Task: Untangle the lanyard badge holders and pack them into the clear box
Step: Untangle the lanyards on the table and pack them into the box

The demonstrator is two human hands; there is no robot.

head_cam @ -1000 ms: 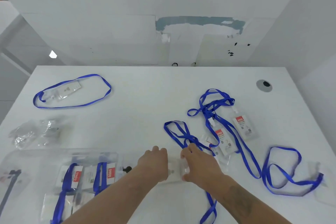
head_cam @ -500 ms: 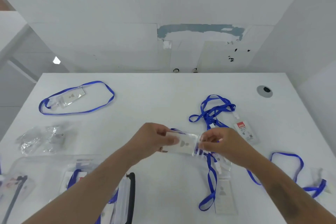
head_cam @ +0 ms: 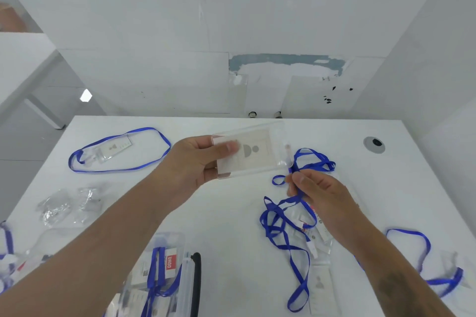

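Observation:
My left hand [head_cam: 199, 162] holds a clear badge holder [head_cam: 257, 153] by its left end, lifted above the white table [head_cam: 231, 213], thumb on its face. My right hand [head_cam: 318, 195] pinches the blue lanyard strap [head_cam: 296, 168] just below the holder's right end. Under that hand lies a tangle of blue lanyards [head_cam: 282, 219] with several badge holders. The clear box [head_cam: 164, 275] sits at the near left with packed lanyards and red-labelled cards inside.
One untangled lanyard with a badge [head_cam: 116, 149] lies at the far left. Crumpled clear wrappers [head_cam: 69, 204] sit at the left edge. Another blue lanyard [head_cam: 427, 260] lies near right. A grey cable port [head_cam: 374, 144] is at the far right.
Both hands have risen from the table with the badge holder. My left hand now holds it higher and farther away, and my right hand has shifted from the holder onto the strap.

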